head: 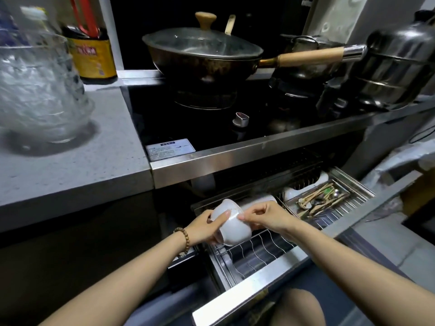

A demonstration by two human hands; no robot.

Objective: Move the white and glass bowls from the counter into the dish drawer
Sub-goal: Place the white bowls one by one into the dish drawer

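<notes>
Two nested white bowls [233, 225] are tilted on their side above the left part of the open dish drawer [254, 276]. My left hand [203, 228] grips them from the left, and my right hand [263, 216] pinches the rim from the right. Behind them, more white bowls [256, 201] lie in the drawer's wire rack. A stack of glass bowls [40, 90] stands upright on the grey counter [77, 170] at the far left, apart from both hands.
A cutlery tray [322, 201] with spoons and chopsticks fills the drawer's right side. On the black stove [211, 128] sit a lidded wok [202, 55] and a steel steamer pot [395, 67]. A yellow can [94, 55] stands behind the glass bowls.
</notes>
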